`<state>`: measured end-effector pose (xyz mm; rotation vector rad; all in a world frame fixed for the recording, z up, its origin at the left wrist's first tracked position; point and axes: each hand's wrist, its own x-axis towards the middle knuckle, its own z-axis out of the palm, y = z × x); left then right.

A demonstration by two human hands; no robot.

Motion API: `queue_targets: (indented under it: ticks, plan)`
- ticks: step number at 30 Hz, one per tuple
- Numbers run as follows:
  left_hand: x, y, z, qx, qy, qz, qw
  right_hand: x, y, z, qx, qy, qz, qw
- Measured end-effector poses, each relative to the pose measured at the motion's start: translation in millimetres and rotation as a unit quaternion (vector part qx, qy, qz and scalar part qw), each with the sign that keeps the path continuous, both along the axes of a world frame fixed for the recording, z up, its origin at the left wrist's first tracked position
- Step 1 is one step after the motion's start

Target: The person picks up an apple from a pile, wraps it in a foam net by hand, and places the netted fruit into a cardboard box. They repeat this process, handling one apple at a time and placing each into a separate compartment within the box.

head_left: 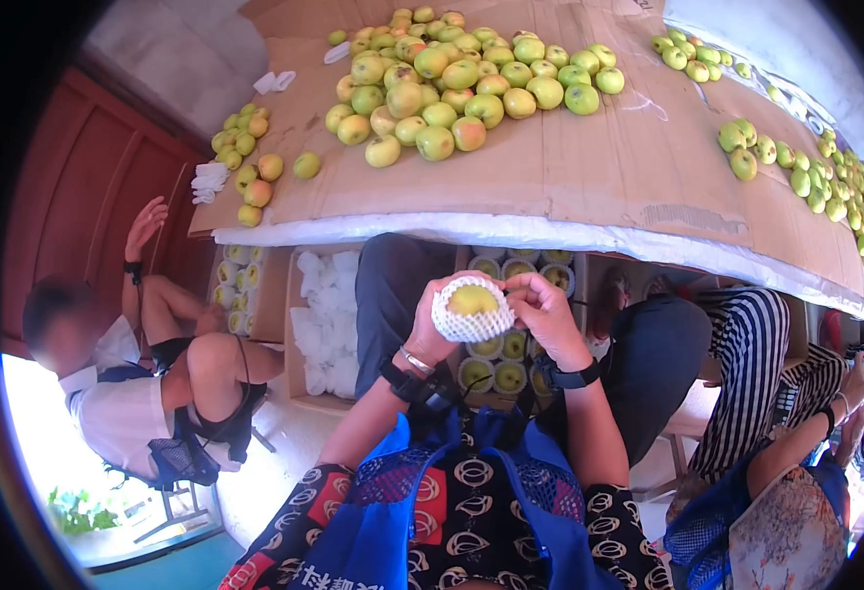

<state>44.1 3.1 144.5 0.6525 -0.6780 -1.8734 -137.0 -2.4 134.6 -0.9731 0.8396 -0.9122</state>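
In the head view, an apple (473, 298) sits inside a white foam net sleeve (471, 323), its yellow-green top showing through the sleeve's opening. My left hand (426, 320) cups the netted apple from the left, fingers wrapped round its back. At the sleeve's right edge, my right hand (546, 313) pinches the foam between thumb and fingers. Below both hands, between my knees, a carton (463, 258) holds rows of apples in foam nets (510, 378).
A cardboard-covered table (550, 177) ahead bears a big heap of loose apples (451, 84). Left of my legs stands a carton of white foam nets (326, 324). One person (117, 393) sits at left; another, in striped trousers (761, 334), sits at right.
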Motion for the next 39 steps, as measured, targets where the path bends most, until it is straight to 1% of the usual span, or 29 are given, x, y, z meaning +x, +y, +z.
queue_targets:
  ticks: [1,2,3,4,5,6,8,11,13,14,16,17,19,20,22,23,25,26,27,28,30,31,33,34,35,36,37,38,39]
  plan:
    - [3.4,-0.6,-13.2,0.048,0.013,0.025,0.998,2.6,2.4,-2.1,0.002,0.000,0.002,1.000]
    - [3.9,1.4,-9.1,0.049,0.013,0.028,0.998,7.1,4.6,-2.0,-0.129,0.068,-0.065,0.987]
    - [4.8,2.0,-2.6,0.118,0.017,0.031,0.992,10.6,4.6,-1.2,-0.259,0.134,-0.129,0.948]
    - [5.7,2.1,2.0,0.185,0.021,0.033,0.982,11.7,4.7,-0.7,-0.260,0.132,-0.128,0.948]
    - [2.2,0.1,0.9,0.193,-0.018,0.049,0.980,12.1,5.5,0.3,-0.293,0.133,-0.092,0.942]
    - [1.6,0.5,0.9,0.192,-0.019,0.049,0.980,12.1,6.4,1.4,-0.325,0.134,-0.056,0.934]
    - [0.0,4.8,3.1,0.226,-0.049,0.060,0.971,9.5,8.7,5.2,-0.317,0.154,-0.060,0.934]
    - [6.3,6.5,-7.8,0.223,-0.035,0.050,0.973,5.8,8.6,14.3,-0.298,0.158,-0.036,0.941]
    - [7.7,6.8,-12.7,0.222,-0.027,0.043,0.974,7.0,10.6,15.9,-0.287,0.215,-0.029,0.933]
    - [5.7,7.5,-11.8,0.213,-0.046,0.050,0.975,8.9,11.2,15.7,-0.286,0.215,-0.028,0.933]
    - [3.2,9.1,-14.4,0.204,-0.064,0.058,0.975,14.3,11.8,13.8,-0.316,0.211,-0.070,0.922]
    - [2.2,8.9,-16.6,0.209,-0.069,0.058,0.974,14.9,12.0,12.2,-0.316,0.211,-0.070,0.922]
    - [3.6,8.1,-20.0,0.214,-0.075,0.057,0.972,15.3,12.7,8.7,-0.271,0.228,-0.054,0.934]
    - [4.4,8.6,-18.0,0.202,-0.056,0.052,0.976,16.0,13.7,7.6,-0.269,0.228,-0.055,0.934]
    - [2.8,10.3,-16.2,0.192,-0.035,0.047,0.980,19.6,15.5,6.4,-0.358,0.281,-0.101,0.884]
    - [1.2,9.9,-15.3,0.216,-0.012,0.061,0.974,21.8,16.4,7.2,-0.359,0.280,-0.100,0.885]
    - [2.6,6.6,-17.3,0.237,0.010,0.076,0.968,26.1,19.6,10.8,-0.439,0.301,-0.158,0.831]
    - [2.9,4.8,-19.6,0.212,0.043,0.080,0.973,27.7,21.3,13.3,-0.440,0.302,-0.157,0.831]
    - [3.1,4.4,-22.3,0.186,0.077,0.084,0.976,29.2,23.6,15.9,-0.469,0.296,-0.144,0.820]
    - [3.4,4.3,-24.7,0.187,0.078,0.085,0.976,31.0,25.6,17.3,-0.498,0.289,-0.132,0.807]
    - [0.2,2.3,-7.2,0.179,0.091,0.106,0.974,33.8,26.9,16.8,-0.501,0.293,-0.148,0.801]
    - [-1.2,2.9,2.3,0.151,0.097,0.100,0.979,32.4,28.2,20.7,-0.502,0.288,-0.130,0.805]
    - [0.9,2.6,8.4,0.156,0.117,0.101,0.976,28.3,32.5,19.1,-0.504,0.284,-0.109,0.808]
    - [2.6,2.7,9.4,0.162,0.135,0.102,0.972,24.4,34.5,13.0,-0.434,0.269,-0.110,0.853]
    - [3.7,1.4,9.8,0.165,0.126,0.113,0.972,21.1,33.9,9.3,-0.360,0.252,-0.110,0.891]
    - [4.9,1.3,10.8,0.164,0.127,0.113,0.972,17.9,30.6,6.2,-0.361,0.252,-0.110,0.891]
    - [5.8,2.4,12.2,0.158,0.136,0.115,0.971,14.6,26.9,3.5,-0.255,0.175,-0.159,0.937]
    - [6.0,3.6,14.0,0.153,0.145,0.117,0.970,13.3,24.0,4.3,-0.143,0.094,-0.207,0.963]
    - [6.3,3.5,10.2,0.155,0.146,0.115,0.970,11.4,21.9,6.7,-0.094,0.013,-0.206,0.974]
